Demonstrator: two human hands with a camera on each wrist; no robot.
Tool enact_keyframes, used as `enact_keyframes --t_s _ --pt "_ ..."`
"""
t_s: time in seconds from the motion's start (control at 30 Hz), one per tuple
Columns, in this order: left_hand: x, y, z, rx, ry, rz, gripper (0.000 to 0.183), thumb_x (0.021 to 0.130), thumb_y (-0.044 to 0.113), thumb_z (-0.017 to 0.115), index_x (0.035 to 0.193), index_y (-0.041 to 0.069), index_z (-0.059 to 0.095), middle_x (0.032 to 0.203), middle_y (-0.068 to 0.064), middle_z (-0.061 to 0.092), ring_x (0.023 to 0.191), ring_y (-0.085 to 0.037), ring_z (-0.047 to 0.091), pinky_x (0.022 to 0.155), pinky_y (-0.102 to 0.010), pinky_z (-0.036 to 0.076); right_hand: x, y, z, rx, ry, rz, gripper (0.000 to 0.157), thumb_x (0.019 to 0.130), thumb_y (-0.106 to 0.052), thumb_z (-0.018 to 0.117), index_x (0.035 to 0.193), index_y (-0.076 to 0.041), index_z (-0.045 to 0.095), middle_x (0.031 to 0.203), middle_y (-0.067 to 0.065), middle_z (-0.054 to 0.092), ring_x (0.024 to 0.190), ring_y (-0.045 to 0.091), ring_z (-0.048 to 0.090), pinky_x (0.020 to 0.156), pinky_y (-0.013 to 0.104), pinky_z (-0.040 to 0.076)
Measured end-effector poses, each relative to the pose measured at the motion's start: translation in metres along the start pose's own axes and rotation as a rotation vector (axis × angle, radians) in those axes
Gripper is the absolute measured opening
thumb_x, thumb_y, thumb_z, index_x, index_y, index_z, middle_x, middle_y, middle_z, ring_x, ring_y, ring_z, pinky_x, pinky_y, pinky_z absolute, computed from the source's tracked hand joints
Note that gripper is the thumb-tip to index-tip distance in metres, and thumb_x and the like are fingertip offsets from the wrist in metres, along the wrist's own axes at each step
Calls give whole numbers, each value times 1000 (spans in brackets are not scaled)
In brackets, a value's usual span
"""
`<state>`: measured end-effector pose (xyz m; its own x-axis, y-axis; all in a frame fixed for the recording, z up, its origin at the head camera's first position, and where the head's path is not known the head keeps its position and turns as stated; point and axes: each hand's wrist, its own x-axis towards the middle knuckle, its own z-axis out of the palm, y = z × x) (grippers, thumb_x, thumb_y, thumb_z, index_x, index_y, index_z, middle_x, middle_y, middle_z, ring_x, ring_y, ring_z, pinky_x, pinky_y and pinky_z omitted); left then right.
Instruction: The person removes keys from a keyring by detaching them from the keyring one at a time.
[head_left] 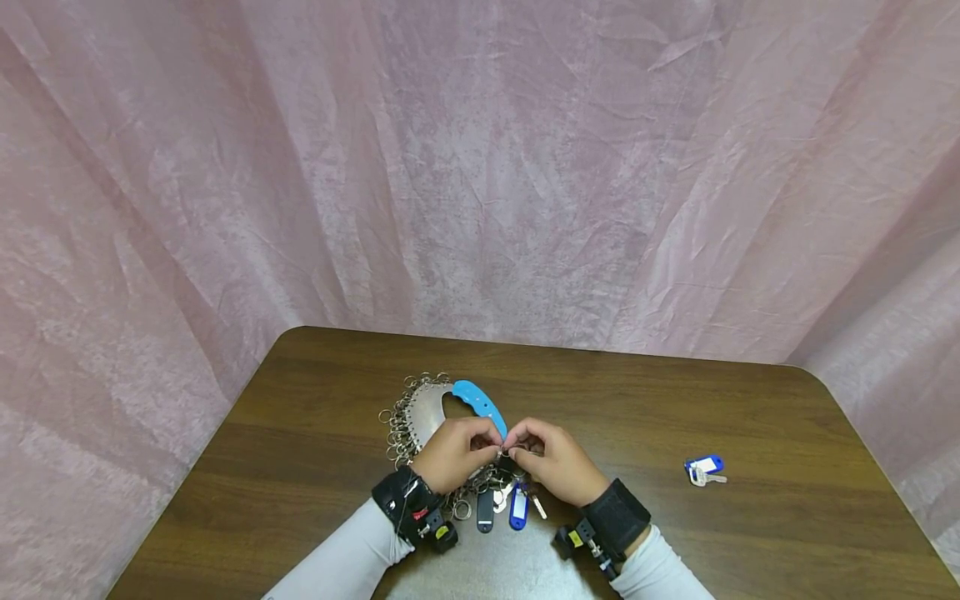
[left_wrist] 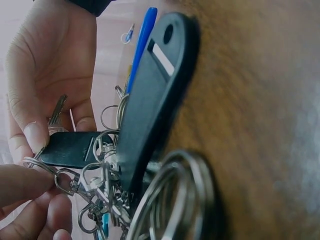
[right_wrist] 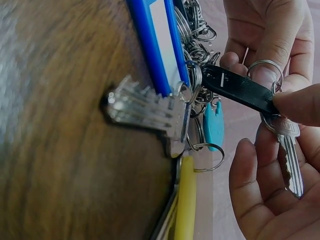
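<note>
Both hands meet fingertip to fingertip over the near end of a crescent metal key holder (head_left: 426, 412) with a blue grip (head_left: 480, 402) and rings along its curved edge. My left hand (head_left: 452, 454) pinches a split ring (right_wrist: 266, 63) between thumb and fingers. With its thumb and a finger, my right hand (head_left: 558, 462) grips a black key tag (right_wrist: 235, 89) and the head of a silver key (right_wrist: 291, 157) beside it. Metal clips (left_wrist: 75, 186) cluster just under the fingers. How the ring passes through the clip is too small to tell.
Below the hands lie another black tag (head_left: 485, 511), a blue tag (head_left: 518, 507) and keys; a yellow tag (right_wrist: 185, 200) shows in the right wrist view. Farther right on the wooden table (head_left: 600, 400) is a separate blue tag (head_left: 705, 462) with keys (head_left: 702, 477). A pink curtain hangs behind.
</note>
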<state>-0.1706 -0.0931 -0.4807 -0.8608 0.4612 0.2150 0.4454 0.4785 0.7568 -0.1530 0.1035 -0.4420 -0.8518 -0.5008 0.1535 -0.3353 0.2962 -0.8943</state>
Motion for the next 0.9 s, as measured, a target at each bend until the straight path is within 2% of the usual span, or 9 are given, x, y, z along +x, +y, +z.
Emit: enact_keyframes --t_s 0.17,0.4,0.9 --pt "0 0 0 -4 3 16 14 84 6 66 83 19 62 83 9 60 73 -4 56 65 -22 49 0 1 0 -6 4 2 11 87 6 60 97 1 60 93 15 63 84 29 58 73 39 49" --pt "1 0 1 -24 1 3 12 85 7 65 89 17 63 87 4 62 74 -5 57 66 -22 49 1 5 1 66 -2 -12 21 87 8 59 107 3 53 95 18 60 87 33 58 73 38 51" --pt "1 -3 2 -39 -9 -48 12 86 8 65 88 20 63 82 11 62 73 -4 59 66 -23 50 1 3 0 66 -24 -33 23 87 7 61 108 3 54 94 18 61 86 33 58 73 38 51"
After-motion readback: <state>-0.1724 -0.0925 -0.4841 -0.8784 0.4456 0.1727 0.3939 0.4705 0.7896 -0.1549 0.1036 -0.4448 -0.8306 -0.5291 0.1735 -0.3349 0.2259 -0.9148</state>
